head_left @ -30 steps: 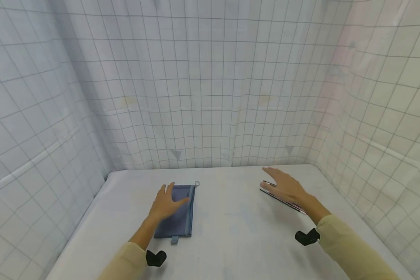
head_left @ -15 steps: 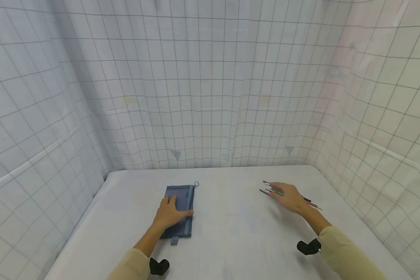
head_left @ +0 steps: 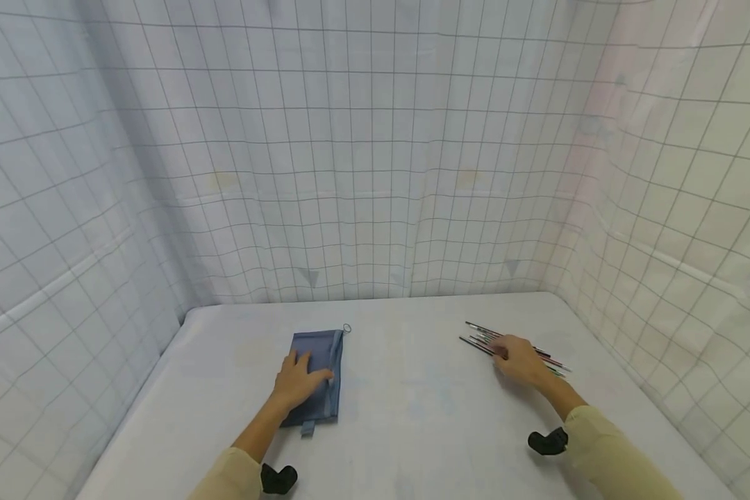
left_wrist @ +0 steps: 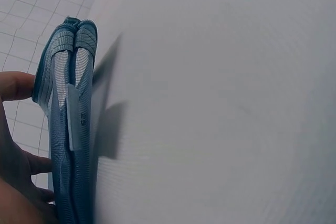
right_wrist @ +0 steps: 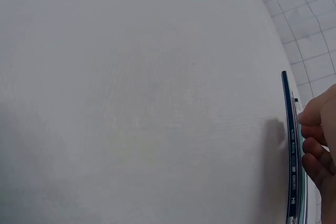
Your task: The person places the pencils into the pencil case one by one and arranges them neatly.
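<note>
A flat blue zip pouch point(head_left: 321, 347), with a small ring at its far corner and a tab at its near edge, lies left of centre on the white table. My left hand point(head_left: 296, 382) rests on it with the fingers spread, the thumb reaching toward the zip side. In the left wrist view the pouch point(left_wrist: 73, 129) is seen along its zipped edge. Several pencils point(head_left: 475, 345) lie in a loose slanting bundle at right. My right hand point(head_left: 520, 361) has its fingers curled down at them and seems to pinch some; its fingertips are partly hidden. A dark blue pencil point(right_wrist: 292, 145) with lettering lies nearest the right wrist camera.
A white table point(head_left: 394, 403) lies under everything, with a wide stretch between pouch and pencils. Grid-patterned white curtains point(head_left: 362, 173) hang behind it and along both sides. Black wrist devices point(head_left: 548, 442) sit below both forearms.
My left hand has come down onto the pouch. My right hand has lowered onto the pencils and its fingers have curled in; the pencils have hardly moved.
</note>
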The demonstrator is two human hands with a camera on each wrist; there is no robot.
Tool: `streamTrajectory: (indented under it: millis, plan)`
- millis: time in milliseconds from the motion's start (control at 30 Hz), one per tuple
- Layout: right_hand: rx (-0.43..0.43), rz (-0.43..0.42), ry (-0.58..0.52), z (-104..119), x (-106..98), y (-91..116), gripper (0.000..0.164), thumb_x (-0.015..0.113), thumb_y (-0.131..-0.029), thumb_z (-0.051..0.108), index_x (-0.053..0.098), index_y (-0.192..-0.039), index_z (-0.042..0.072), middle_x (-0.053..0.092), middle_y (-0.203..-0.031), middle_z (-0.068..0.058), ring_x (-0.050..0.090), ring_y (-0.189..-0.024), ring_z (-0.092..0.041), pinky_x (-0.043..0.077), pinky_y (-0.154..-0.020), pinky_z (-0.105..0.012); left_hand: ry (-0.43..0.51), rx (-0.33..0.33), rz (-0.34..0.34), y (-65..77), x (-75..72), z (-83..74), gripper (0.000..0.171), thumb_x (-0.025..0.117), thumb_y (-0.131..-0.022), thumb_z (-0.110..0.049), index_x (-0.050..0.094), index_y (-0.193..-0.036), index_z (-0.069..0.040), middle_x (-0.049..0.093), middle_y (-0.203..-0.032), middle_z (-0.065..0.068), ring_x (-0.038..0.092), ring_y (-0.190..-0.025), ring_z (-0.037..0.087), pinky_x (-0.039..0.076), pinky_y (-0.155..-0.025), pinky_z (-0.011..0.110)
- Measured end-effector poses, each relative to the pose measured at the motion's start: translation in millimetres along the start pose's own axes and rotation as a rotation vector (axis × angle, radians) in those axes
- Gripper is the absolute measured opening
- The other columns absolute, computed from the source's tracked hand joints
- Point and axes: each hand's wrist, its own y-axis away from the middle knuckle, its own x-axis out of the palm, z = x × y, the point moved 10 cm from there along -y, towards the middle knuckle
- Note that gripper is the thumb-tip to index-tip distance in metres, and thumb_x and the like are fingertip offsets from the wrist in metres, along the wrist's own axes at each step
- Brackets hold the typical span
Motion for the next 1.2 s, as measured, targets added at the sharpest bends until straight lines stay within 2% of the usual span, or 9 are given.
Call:
streamTrajectory:
  millis: [267,433,567,733,833,967,1067,1200]
  plan:
    - [0.036,0.021,0.099,-8,9,-2,0.016,0.071,-0.089,-0.003,0.075,-0.105,-0.003,0.067,-0.092,-0.008,0.061,-0.083,-0.019,0.053,-0.073,-0.041,0.011,-0.001,0.003,0.2,0.7,2.4,0.087,0.065,-0.092,-0.042,0.035,-0.152,0.014,0.015,-0.16,0.042,0.014,-0.145,0.064,0.018,-0.111,0.076]
    - [0.043,0.054,0.213,-4,10,-5,0.016,0.072,-0.089,-0.002,0.077,-0.105,-0.002,0.073,-0.099,-0.011,0.069,-0.091,-0.029,0.056,-0.078,-0.047,0.03,-0.008,0.014,0.9,2.1,1.9,0.086,0.064,-0.093,-0.042,0.035,-0.152,0.014,0.014,-0.161,0.041,0.014,-0.144,0.065,0.018,-0.111,0.076]
    - [0.051,0.099,0.256,-3,13,-8,0.018,0.072,-0.09,0.0,0.079,-0.107,-0.002,0.074,-0.104,-0.014,0.069,-0.089,-0.027,0.056,-0.075,-0.046,0.05,-0.011,0.024,3.4,0.3,-1.0,0.085,0.064,-0.094,-0.041,0.036,-0.152,0.014,0.014,-0.16,0.041,0.013,-0.145,0.064,0.017,-0.112,0.076]
    - [0.117,0.129,0.217,-11,14,-11,0.019,0.072,-0.09,0.003,0.08,-0.107,0.002,0.074,-0.107,-0.015,0.067,-0.09,-0.026,0.055,-0.074,-0.047,0.062,-0.014,0.022,3.6,-0.6,0.1,0.084,0.064,-0.094,-0.04,0.036,-0.151,0.015,0.014,-0.16,0.042,0.014,-0.143,0.066,0.018,-0.11,0.077]
    - [0.135,0.118,0.168,-15,10,-12,0.02,0.073,-0.086,0.004,0.081,-0.104,0.003,0.073,-0.102,-0.012,0.067,-0.091,-0.028,0.055,-0.076,-0.048,0.073,-0.009,0.016,4.0,-0.3,-0.3,0.085,0.064,-0.093,-0.041,0.037,-0.151,0.016,0.014,-0.159,0.042,0.014,-0.142,0.068,0.018,-0.109,0.079]
    - [0.125,0.099,0.051,-17,4,-15,0.021,0.072,-0.082,0.003,0.08,-0.102,0.002,0.071,-0.093,-0.007,0.063,-0.083,-0.022,0.053,-0.071,-0.041,0.078,-0.014,0.018,3.1,0.7,0.5,0.086,0.063,-0.092,-0.041,0.036,-0.151,0.015,0.013,-0.16,0.041,0.013,-0.142,0.068,0.017,-0.109,0.079]
    - [0.131,0.089,-0.022,-17,-3,-18,0.022,0.072,-0.083,0.003,0.08,-0.103,0.001,0.072,-0.095,-0.007,0.062,-0.084,-0.021,0.052,-0.071,-0.039,0.069,-0.03,0.027,0.7,1.9,3.5,0.086,0.064,-0.093,-0.04,0.035,-0.152,0.014,0.011,-0.162,0.04,0.012,-0.143,0.067,0.016,-0.109,0.078]
    - [0.164,0.091,-0.069,-16,-7,-22,0.024,0.072,-0.082,0.005,0.08,-0.105,0.002,0.073,-0.105,-0.011,0.064,-0.092,-0.025,0.052,-0.077,-0.042,0.058,-0.043,0.036,-1.7,2.3,6.0,0.086,0.064,-0.093,-0.041,0.034,-0.153,0.013,0.011,-0.162,0.039,0.012,-0.143,0.067,0.017,-0.109,0.079]
